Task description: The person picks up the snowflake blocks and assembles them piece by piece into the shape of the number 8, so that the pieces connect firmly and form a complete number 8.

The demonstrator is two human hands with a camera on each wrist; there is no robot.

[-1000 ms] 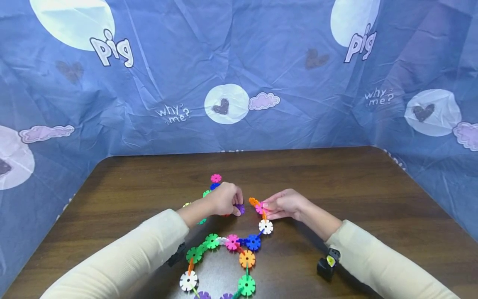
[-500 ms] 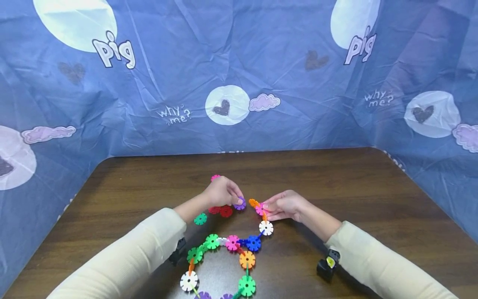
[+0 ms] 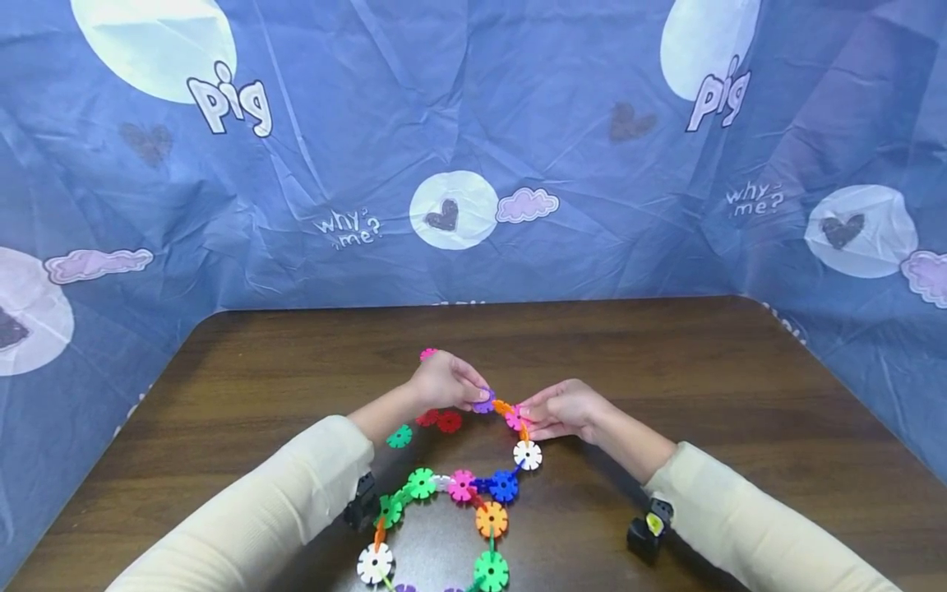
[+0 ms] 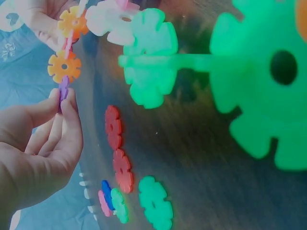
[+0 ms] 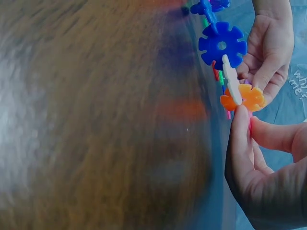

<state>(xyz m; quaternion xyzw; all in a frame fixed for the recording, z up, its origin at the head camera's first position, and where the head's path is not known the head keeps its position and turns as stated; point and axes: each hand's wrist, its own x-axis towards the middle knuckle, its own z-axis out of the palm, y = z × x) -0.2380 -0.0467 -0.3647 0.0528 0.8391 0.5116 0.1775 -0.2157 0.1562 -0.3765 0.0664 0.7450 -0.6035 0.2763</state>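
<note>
My left hand point(image 3: 447, 382) pinches a purple notched flower disc point(image 4: 63, 91) between thumb and forefinger. The disc's edge meets an orange flower disc point(image 4: 64, 67) at the end of a linked chain; whether their slots interlock I cannot tell. My right hand point(image 3: 573, 409) pinches the pink disc point(image 3: 515, 418) beside that orange one. From there the chain runs through a second orange disc point(image 5: 247, 98), a white disc point(image 3: 528, 455) and a blue disc point(image 3: 504, 486). It joins a larger loop of coloured discs, with a pink disc point(image 3: 462, 486) and a green disc point(image 3: 422, 483) along its top.
Loose discs lie on the wooden table point(image 3: 629, 345) under and behind my left forearm: red discs point(image 3: 449, 422), a teal-green disc point(image 3: 399, 436) and a pink disc point(image 3: 428, 354). Blue printed cloth point(image 3: 473, 123) hangs behind the table. The loop's near part runs out of view.
My left hand has lifted the purple disc from beside the red discs and moved it right, up to the orange end disc. The right hand stays almost still on the chain.
</note>
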